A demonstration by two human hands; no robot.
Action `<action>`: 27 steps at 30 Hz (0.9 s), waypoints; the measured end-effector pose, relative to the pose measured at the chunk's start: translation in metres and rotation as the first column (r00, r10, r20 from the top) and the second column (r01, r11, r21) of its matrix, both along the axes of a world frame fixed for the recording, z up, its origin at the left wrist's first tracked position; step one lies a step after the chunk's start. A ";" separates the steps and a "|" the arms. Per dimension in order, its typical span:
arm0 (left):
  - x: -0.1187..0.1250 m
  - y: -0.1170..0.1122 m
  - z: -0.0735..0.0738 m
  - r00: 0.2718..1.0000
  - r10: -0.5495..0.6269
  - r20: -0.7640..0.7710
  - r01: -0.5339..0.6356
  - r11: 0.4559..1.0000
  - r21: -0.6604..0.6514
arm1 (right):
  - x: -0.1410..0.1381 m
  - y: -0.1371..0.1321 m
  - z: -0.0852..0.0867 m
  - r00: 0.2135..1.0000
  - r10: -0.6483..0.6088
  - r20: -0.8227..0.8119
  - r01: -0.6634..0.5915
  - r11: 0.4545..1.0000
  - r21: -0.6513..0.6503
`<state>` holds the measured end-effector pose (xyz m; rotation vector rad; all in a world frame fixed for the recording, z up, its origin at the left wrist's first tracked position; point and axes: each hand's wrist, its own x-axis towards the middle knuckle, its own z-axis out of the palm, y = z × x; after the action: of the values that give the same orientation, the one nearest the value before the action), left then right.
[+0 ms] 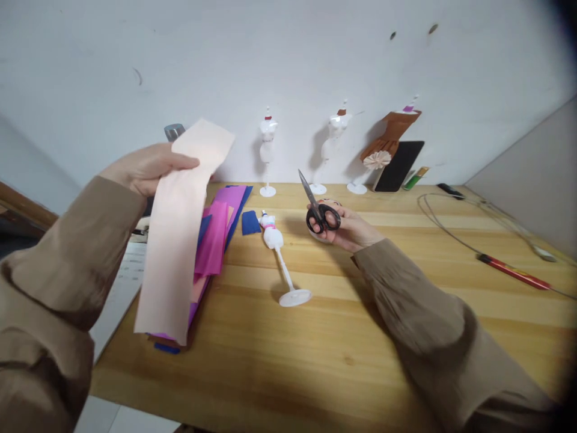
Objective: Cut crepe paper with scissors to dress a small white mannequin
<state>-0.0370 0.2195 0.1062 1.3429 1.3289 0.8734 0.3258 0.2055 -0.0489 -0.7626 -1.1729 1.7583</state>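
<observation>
1. The left hand pinches a long pale pink paper strip near its top and holds it up over the left side of the wooden table.
2. The right hand grips black scissors, blades shut and pointing up.
3. A pile of coloured papers lies under the strip.
4. A small white doll stand lies flat between the hands.
5. Three more stands wait by the wall; one maybe wears a brown paper dress.

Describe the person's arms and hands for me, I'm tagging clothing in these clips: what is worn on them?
Both arms are covered by long, loose sleeves of tan-brown fabric, creased and bunched, reaching to the wrists. The left hand and right hand are bare: no gloves. No rings, watch or markings can be seen on them.
</observation>
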 end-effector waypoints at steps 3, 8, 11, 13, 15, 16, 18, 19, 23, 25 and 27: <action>-0.015 0.008 -0.037 0.989 0.044 -0.142 -0.070 0.980 -0.185 | -0.001 0.005 -0.007 0.999 0.027 -0.027 -0.027 1.000 0.009; -0.018 0.008 -0.098 0.976 0.080 -0.202 -0.138 0.945 -0.298 | -0.002 0.010 -0.019 0.993 0.066 -0.096 -0.068 0.997 -0.019; -0.006 0.000 -0.097 0.978 0.067 -0.196 -0.111 0.968 -0.224 | -0.006 0.006 -0.017 0.995 0.056 -0.084 -0.058 0.998 -0.024; 0.006 -0.010 -0.086 0.971 0.009 -0.238 -0.051 0.984 -0.173 | -0.010 0.001 -0.013 0.998 0.054 -0.038 -0.055 0.998 -0.009; 0.018 -0.020 -0.073 0.953 -0.057 -0.298 0.024 0.993 -0.112 | -0.015 -0.003 -0.009 0.999 0.049 0.019 -0.049 0.999 -0.003; 0.024 -0.026 -0.068 0.939 -0.089 -0.333 0.066 0.995 -0.080 | -0.016 -0.005 -0.008 0.998 0.047 0.042 -0.047 0.999 -0.009; 0.034 -0.036 -0.059 0.909 -0.152 -0.388 0.152 0.988 -0.030 | -0.019 -0.006 -0.006 0.997 0.040 0.063 -0.038 0.999 -0.033; 0.038 -0.040 -0.056 0.900 -0.169 -0.401 0.183 0.983 -0.004 | -0.019 -0.006 -0.006 0.998 0.031 0.062 -0.028 0.999 -0.046; 0.047 -0.051 -0.046 0.889 -0.121 -0.441 0.169 0.983 0.071 | -0.017 -0.003 -0.008 0.999 0.020 0.025 -0.017 0.996 -0.082; 0.050 -0.052 -0.044 0.902 -0.086 -0.424 0.131 0.988 0.078 | -0.015 -0.002 -0.009 0.999 0.050 0.008 -0.049 0.996 -0.073; 0.054 -0.052 -0.045 0.936 -0.090 -0.341 0.123 0.990 0.075 | -0.012 -0.001 -0.009 0.994 0.112 0.002 -0.112 0.993 -0.027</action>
<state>0.0169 0.1678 0.0614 1.6796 1.4710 0.6576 0.3136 0.2040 -0.0574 -0.7278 -1.2172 1.8689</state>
